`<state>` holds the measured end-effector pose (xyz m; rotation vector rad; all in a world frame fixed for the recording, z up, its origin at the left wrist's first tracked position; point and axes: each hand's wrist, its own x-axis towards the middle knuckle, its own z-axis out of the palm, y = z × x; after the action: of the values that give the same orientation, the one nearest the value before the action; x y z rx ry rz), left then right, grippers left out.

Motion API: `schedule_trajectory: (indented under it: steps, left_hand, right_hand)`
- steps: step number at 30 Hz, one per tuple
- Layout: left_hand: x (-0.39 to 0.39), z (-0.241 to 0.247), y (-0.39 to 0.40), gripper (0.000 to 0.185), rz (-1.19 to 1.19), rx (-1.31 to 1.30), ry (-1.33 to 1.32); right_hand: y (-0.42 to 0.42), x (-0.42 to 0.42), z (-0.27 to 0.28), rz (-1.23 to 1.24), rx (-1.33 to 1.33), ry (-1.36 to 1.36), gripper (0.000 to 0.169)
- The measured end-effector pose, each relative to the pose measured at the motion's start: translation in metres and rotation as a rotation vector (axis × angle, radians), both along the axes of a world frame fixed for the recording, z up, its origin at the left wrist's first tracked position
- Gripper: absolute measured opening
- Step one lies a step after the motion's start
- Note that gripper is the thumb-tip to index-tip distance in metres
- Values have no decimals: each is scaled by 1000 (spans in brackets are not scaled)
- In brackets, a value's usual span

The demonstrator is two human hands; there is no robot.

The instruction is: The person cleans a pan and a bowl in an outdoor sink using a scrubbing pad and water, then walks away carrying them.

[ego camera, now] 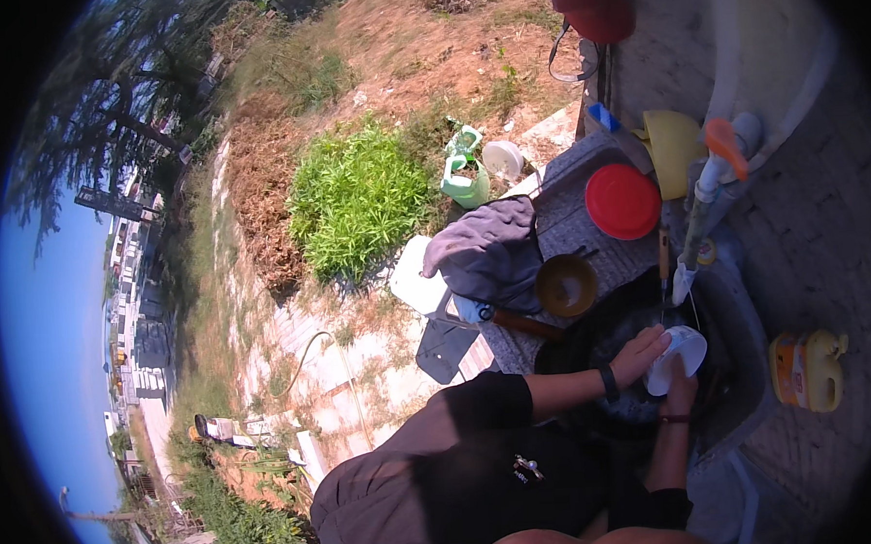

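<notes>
Both of my hands are on a white round bowl (690,350), tilted with its mouth towards the right. My left hand (640,356), with a dark band at the wrist, lies along its outer side. My right hand (678,391) is at the mouth, and its fingertips are partly hidden by the bowl. Beneath the hands is a large dark round pan (592,353) in a stone sink (752,375); a wooden handle (529,325) extends from its left side. A thin stream falls by the bowl from a pipe tap (696,239) with a white wrapped end.
Around the sink are a brown bowl (566,286), a grey cloth (489,251), a red round lid or basin (622,202), a yellow plastic vessel (672,152) and a wooden-handled tool (664,255). A yellow jug (808,372) stands right of it. Green plants (359,199) grow beyond.
</notes>
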<state>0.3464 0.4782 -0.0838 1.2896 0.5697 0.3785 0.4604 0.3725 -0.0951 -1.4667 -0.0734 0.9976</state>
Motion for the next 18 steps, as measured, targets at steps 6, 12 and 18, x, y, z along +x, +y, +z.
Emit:
schedule_trajectory:
  steps: [6,12,18]
  left_hand:
    - [-8,33,-6,76,122,153,292]
    - [-4,50,22,70,193,-302,372]
    - [-4,36,31,57,160,-84,497]
  right_hand:
    - [-6,6,-16,50,-135,-159,47]
    - [-4,25,26,-29,-199,-462,39]
    - [6,0,97,220,-35,-936,32]
